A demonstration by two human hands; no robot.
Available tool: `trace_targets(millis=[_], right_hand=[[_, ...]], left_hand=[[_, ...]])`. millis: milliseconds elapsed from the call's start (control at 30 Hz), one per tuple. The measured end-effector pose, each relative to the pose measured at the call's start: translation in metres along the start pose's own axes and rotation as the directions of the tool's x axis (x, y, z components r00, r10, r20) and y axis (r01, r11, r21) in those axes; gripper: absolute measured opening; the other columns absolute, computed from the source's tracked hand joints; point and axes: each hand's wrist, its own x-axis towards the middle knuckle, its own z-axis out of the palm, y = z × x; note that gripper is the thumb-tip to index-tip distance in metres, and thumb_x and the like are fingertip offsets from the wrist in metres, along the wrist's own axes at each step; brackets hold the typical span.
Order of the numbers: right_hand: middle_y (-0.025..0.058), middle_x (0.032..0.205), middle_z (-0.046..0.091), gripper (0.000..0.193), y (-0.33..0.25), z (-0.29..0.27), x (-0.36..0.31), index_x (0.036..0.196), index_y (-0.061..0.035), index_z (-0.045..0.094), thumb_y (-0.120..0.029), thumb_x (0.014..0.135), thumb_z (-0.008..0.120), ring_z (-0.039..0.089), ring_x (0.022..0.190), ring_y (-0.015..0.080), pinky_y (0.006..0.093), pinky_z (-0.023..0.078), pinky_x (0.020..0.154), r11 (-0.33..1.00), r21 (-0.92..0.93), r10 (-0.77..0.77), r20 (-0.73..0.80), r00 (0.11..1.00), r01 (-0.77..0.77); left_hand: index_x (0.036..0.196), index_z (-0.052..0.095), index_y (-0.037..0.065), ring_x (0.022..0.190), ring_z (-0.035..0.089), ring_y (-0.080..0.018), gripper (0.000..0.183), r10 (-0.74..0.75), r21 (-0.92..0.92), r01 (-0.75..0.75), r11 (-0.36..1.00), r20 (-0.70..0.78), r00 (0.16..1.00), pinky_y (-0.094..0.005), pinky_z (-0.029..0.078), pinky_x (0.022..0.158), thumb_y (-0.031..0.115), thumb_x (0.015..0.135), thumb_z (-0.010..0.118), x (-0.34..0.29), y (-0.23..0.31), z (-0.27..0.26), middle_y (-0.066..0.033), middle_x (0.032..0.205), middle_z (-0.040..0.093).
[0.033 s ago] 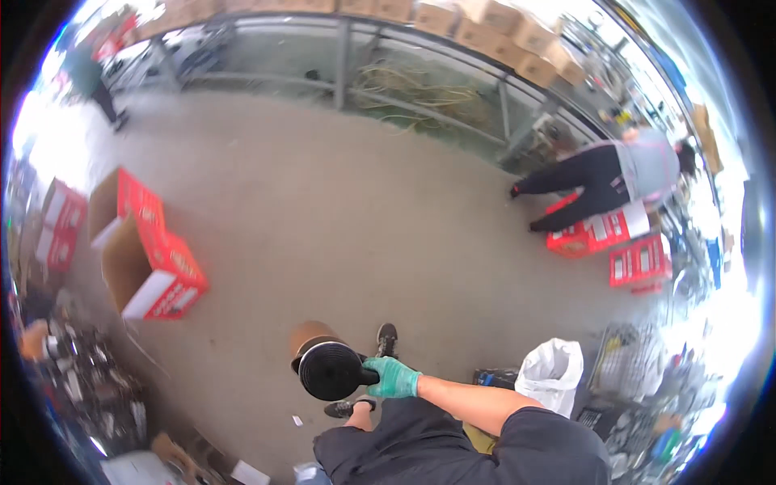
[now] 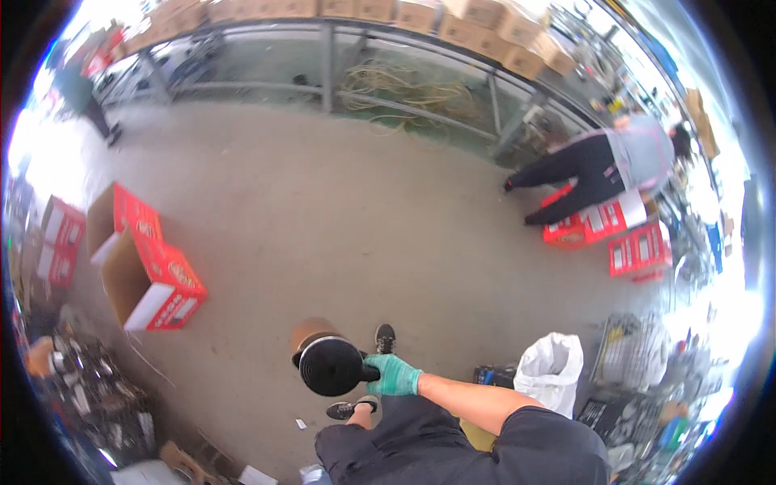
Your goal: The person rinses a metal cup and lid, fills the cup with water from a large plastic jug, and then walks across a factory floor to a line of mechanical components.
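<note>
My right hand (image 2: 394, 375), in a green glove, is closed around the short black handle of a kettle-like pot (image 2: 331, 366). The pot's round black end, marked with fine rings, faces up toward me. Part of its copper-brown body shows beyond that end, and a small dark piece juts out at its left. It is held out in front of my legs, above the floor near my shoes (image 2: 385, 339). My left hand is not in view.
Open red cartons (image 2: 174, 291) stand at left. A white sack (image 2: 551, 364) is beside my right arm. A person (image 2: 638, 158) bends over red boxes (image 2: 586, 224) at right; another person (image 2: 78, 93) stands far left. Brown boxes (image 2: 416, 16) line a long bench. Metal parts (image 2: 89, 388) are piled lower left.
The whole view has shifted slightly, with the far bench a little lower and more to the left. My right hand keeps its hold on the kettle-like pot.
</note>
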Motion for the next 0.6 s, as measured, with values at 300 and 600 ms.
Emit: trace_targets(millis=[300,600], right_hand=[[0.0158,0.105,0.072,0.043,0.044,-0.156,-0.09,0.116,-0.0023,0.065,-0.015,0.076,0.072,0.069,0.098,0.0191,0.0344,0.053,0.087,0.954,0.282,0.222,-0.439,0.871,-0.101],[0.0004,0.079,0.062,0.031,0.075,-0.233,-0.139,0.108,-0.0009,0.066,-0.01,0.078,0.069,0.056,0.07,0.01,0.0295,0.048,0.066,0.83,0.553,0.489,-0.66,0.57,-0.072]], left_hand=[[0.143,0.049,0.013,0.074,0.058,-0.0214,0.067,0.265,0.268,-0.297,0.916,0.149,0.953,-0.0374,0.052,0.067,0.062,0.101,0.035,-0.045,0.213,0.045,-0.0096,0.1,0.065],[0.146,0.048,0.017,0.073,0.057,-0.0215,0.065,0.369,0.371,-0.444,0.816,0.256,0.893,-0.0378,0.052,0.067,0.062,0.1,0.036,-0.012,0.397,0.116,-0.0084,0.099,0.065]])
